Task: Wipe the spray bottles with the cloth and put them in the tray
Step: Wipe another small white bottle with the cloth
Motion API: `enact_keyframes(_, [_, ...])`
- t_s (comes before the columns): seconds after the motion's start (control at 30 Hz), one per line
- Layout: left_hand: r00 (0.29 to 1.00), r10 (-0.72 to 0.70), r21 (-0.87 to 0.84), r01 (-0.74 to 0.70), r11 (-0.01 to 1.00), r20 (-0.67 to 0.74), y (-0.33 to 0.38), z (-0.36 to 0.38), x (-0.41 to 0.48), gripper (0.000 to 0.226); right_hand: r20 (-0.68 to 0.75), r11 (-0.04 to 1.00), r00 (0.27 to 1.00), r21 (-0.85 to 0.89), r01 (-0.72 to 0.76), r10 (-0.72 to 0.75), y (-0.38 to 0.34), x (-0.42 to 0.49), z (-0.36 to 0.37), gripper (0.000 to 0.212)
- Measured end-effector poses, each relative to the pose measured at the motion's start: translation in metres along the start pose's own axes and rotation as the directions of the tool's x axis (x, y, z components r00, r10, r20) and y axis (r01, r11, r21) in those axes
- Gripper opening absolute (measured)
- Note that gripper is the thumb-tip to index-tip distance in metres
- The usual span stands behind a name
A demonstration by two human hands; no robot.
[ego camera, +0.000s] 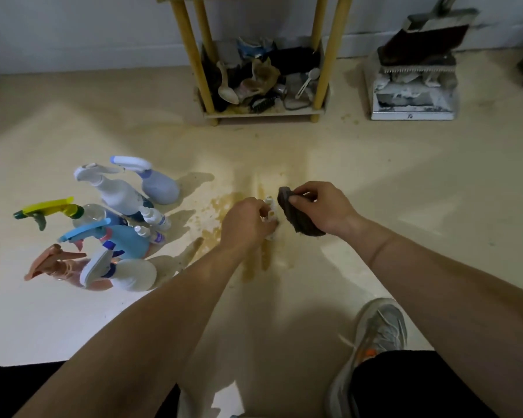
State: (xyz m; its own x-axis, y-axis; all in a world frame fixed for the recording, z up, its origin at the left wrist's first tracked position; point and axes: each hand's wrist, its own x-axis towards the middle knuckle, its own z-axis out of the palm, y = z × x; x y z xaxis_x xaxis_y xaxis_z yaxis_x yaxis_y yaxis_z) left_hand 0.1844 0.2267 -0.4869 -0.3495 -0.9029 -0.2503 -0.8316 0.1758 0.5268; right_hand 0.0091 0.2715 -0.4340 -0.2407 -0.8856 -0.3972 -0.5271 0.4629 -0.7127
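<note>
Several spray bottles (118, 224) are clustered on the floor (405, 206), left of the hands. The grey cloth (296, 215), bunched in the right hand (323, 209), is held just beside the small white bottle (271, 217) gripped by the left hand (248, 224); the bottle is best turned while being wiped all round

My feed is dim, with pale patches of light on the floor (375, 164) and soft shadows running right from the spray bottles (118, 218). Wide-angle bending curves the edges; corners darken, and fine detail looks soft.
</note>
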Motion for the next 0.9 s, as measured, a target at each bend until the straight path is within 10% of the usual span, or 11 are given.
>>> enact_keyframes(0.53, [0.963,0.264,0.017,-0.264,0.964,-0.052,0.079,-0.185,-0.083,0.024,-0.035,0.953,0.952,0.023,0.304,-0.303,-0.146,-0.101,-0.071,0.006])
enact_keyframes(0.9, [0.962,0.247,-0.427,-0.275,0.861,-0.121,0.096,-0.264,-0.123,0.016,-0.055,0.844,0.895,0.311,0.437,-0.443,-0.178,-0.141,-0.07,0.028])
